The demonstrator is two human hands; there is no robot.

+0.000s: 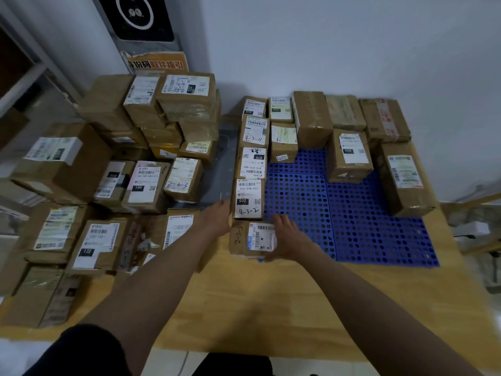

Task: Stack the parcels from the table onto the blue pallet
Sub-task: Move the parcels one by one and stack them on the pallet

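Both hands hold one small brown parcel (250, 238) at the near left corner of the blue pallet (360, 213). The left hand (217, 217) presses its left side, and the right hand (287, 237) wraps its right side.

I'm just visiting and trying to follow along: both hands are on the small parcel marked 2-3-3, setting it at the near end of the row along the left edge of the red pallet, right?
Nearly. The pallet is blue, not red, as the head view shows. The rest holds: the left hand and right hand are on the parcel marked 2-3-3, at the near end of the row along the pallet's left edge.
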